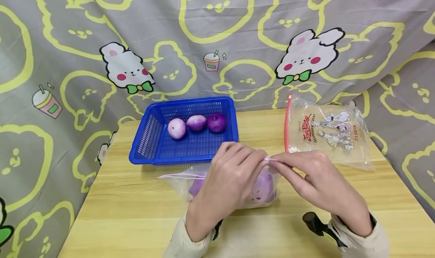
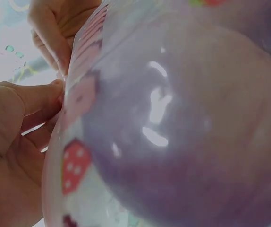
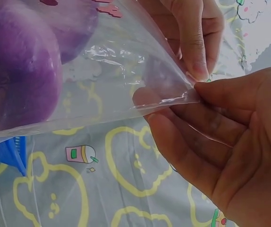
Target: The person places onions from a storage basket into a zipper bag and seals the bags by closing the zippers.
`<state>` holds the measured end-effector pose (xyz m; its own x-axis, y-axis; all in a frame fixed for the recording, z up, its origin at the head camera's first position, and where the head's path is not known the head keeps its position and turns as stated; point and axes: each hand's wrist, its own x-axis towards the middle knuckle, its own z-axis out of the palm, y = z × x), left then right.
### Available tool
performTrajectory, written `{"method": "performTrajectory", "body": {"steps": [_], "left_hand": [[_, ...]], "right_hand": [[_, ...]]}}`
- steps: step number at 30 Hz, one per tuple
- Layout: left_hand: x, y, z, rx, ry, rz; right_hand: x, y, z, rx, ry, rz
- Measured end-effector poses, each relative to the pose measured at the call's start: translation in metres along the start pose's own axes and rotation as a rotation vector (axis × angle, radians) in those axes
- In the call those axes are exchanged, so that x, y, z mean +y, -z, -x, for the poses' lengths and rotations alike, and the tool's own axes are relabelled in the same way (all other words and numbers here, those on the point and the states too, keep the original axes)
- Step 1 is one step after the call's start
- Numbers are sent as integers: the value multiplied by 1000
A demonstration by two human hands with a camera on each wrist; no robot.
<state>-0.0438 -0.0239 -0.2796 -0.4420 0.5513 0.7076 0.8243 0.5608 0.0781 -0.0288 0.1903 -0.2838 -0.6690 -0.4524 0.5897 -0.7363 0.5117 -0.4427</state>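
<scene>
- Head view: the clear zip bag (image 1: 261,199) hangs its right top corner right between your two hands, its body standing on the table (image 1: 112,212) below your left hand.
- Your left hand (image 1: 229,175) is clamped with thumb and finger on the bag's top edge, just beside that corner.
- Your right hand (image 1: 316,176) pinches the corner itself, thumb against finger, the fingertips nearly meeting those of your left.
- Inside the bag, onions (image 3: 24,71) show purple through the plastic, below and to the left of your pinch.
- Your left hand arches over the bag, back upward and knuckles toward the far edge; your right reaches in from the right side.
- Light sleeves (image 1: 365,237) cover both forearms, and a black device (image 1: 317,224) sits at your right wrist.
- Beyond the bag, toward the table's far left corner, stands a blue basket (image 1: 183,156) with three loose onions (image 1: 196,122) in it.
- Near the far right corner lies a second bag (image 1: 331,131) with a red zip.
- A grey curtain (image 1: 238,80) with yellow outlines and white rabbits hangs behind the far edge.
</scene>
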Motion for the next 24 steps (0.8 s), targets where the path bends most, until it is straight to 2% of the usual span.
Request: {"method": "performTrajectory", "body": {"steps": [8, 18, 24], "left_hand": [[-5, 3, 1, 18, 50, 12], [-8, 5, 2, -3, 62, 28], [-9, 4, 2, -14, 66, 42]], "right_hand": [[1, 4, -1, 46, 31, 14], [3, 9, 2, 23, -19, 20], [6, 12, 3, 64, 12, 25]]}}
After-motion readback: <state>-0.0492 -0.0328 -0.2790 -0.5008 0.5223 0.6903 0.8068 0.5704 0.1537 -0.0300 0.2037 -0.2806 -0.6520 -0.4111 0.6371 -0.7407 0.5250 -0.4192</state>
